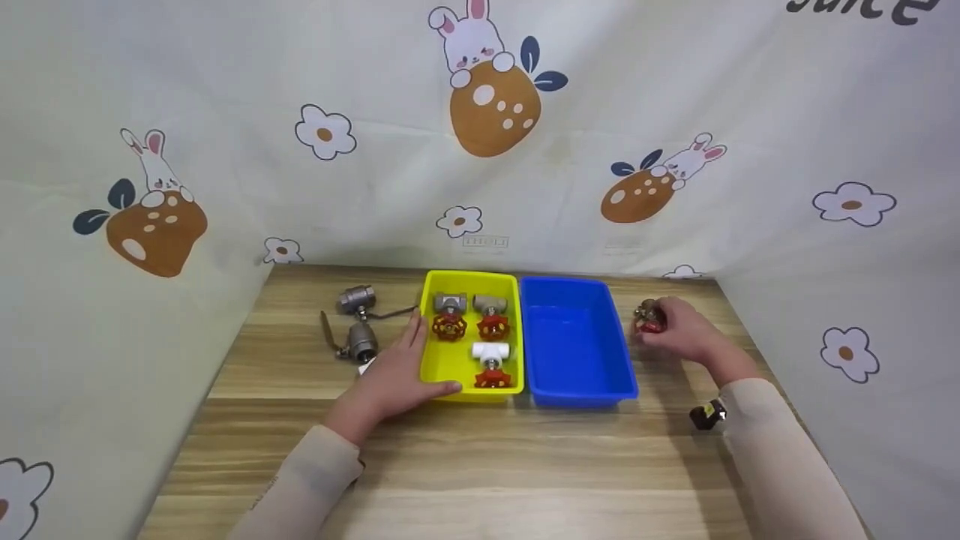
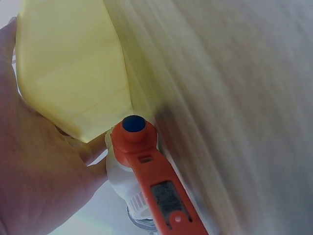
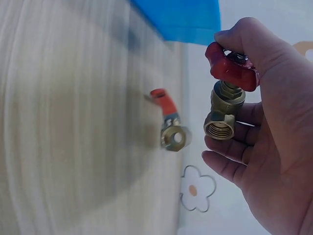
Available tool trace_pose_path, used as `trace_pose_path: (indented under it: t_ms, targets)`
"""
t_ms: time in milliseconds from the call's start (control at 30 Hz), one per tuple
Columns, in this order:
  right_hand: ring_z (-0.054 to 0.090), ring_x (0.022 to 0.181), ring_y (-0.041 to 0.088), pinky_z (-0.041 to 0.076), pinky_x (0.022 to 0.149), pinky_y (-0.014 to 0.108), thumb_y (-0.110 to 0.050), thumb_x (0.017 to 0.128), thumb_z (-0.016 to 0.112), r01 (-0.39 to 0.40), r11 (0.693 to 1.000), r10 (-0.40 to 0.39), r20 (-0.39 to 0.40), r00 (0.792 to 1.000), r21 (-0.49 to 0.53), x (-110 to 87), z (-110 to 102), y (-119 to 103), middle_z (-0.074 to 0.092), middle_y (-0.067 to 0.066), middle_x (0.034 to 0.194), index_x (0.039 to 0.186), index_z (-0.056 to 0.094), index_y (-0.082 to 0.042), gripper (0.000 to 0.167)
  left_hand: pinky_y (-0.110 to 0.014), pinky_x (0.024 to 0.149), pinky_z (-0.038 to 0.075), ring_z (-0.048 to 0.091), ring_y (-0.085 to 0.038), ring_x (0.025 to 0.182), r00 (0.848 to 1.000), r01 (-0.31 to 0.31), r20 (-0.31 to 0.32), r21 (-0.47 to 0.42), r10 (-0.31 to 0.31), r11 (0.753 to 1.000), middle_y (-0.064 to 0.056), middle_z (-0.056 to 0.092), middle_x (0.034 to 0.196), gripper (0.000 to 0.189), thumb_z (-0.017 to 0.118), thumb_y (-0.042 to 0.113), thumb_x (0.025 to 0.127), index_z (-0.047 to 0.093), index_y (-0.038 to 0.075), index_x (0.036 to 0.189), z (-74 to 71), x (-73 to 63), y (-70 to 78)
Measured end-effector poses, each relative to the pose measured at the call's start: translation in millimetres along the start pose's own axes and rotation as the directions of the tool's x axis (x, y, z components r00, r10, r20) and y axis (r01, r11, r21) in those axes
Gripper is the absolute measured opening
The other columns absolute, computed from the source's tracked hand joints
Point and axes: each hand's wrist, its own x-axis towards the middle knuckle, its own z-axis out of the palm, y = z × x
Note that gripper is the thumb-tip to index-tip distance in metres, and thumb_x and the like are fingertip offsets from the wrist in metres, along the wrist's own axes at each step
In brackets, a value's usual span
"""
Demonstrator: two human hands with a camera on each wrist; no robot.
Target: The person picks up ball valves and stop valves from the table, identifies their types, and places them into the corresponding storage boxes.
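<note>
My right hand [image 1: 679, 330] holds a brass gate valve [image 3: 226, 105] by its red handwheel [image 3: 232, 71], right of the blue bin [image 1: 577, 401]. The threaded end of that valve faces the right wrist camera. My left hand [image 1: 394, 375] rests against the left side of the yellow bin [image 1: 471, 276], fingers straight, thumb over the front rim. In the left wrist view a white plastic valve [image 2: 124, 183] with an orange-red lever [image 2: 164, 188] lies close to this hand. Inside the yellow bin are two metal valves [image 1: 450, 304] and a white valve [image 1: 491, 352], all with red handwheels.
Two grey metal ball valves [image 1: 356, 298] with long levers lie left of the yellow bin. A brass ball valve [image 3: 173, 138] with a red lever stands on the wooden table [image 1: 540, 480], beyond the right hand. A patterned cloth [image 1: 375, 195] encloses the table's back and sides.
</note>
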Motion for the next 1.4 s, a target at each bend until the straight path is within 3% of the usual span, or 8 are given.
trace_pose_path:
  t_ms: [267,633,1167,1400]
  targets:
    - [0.066,0.1,0.035,0.056,0.096,0.057,-0.024,0.091,0.088,0.005,1.0,-0.005,-0.013,1.0,-0.022,2.7,-5.3,-17.4,0.071,0.02,0.11,0.126,0.063,0.01,0.055,-0.063,0.127,0.035,0.031,-0.049,0.162,1.0,0.008,0.003,0.0,-0.008,1.0,-0.013,-0.001,0.185,0.134,0.078,0.079,0.087,0.01,0.008,0.178,1.0,0.6,-0.4]
    - [0.059,0.113,0.038,0.054,0.104,0.06,-0.032,0.091,0.089,0.034,0.996,-0.035,-0.01,0.999,-0.084,6.8,-9.0,-49.7,0.063,0.022,0.125,0.136,0.061,0.006,0.065,-0.063,0.128,0.034,0.029,-0.049,0.162,1.0,0.007,0.014,-0.002,-0.007,1.0,-0.013,-0.003,0.185,0.134,0.077,0.08,0.087,0.008,0.011,0.178,0.1,-0.6,0.6]
    - [0.057,0.105,0.034,0.055,0.09,0.052,-0.038,0.089,0.09,0.127,0.978,-0.126,0.017,0.992,-0.168,15.8,-4.8,-90.3,0.062,0.014,0.113,0.131,0.064,0.004,0.065,-0.062,0.126,0.037,0.035,-0.05,0.16,1.0,-0.003,0.002,0.009,0.003,1.0,-0.015,0.0,0.185,0.133,0.077,0.079,0.088,0.012,0.007,0.178,0.0,-0.3,-0.5]
    - [0.06,0.103,0.03,0.059,0.088,0.049,-0.043,0.09,0.09,0.132,0.981,-0.123,0.072,0.99,-0.14,23.1,0.1,-110.0,0.062,0.01,0.112,0.134,0.063,-0.001,0.067,-0.061,0.127,0.036,0.032,-0.048,0.161,1.0,0.007,0.01,0.01,-0.007,1.0,-0.014,-0.001,0.185,0.133,0.077,0.079,0.087,0.011,0.009,0.178,-0.3,-0.6,0.7]
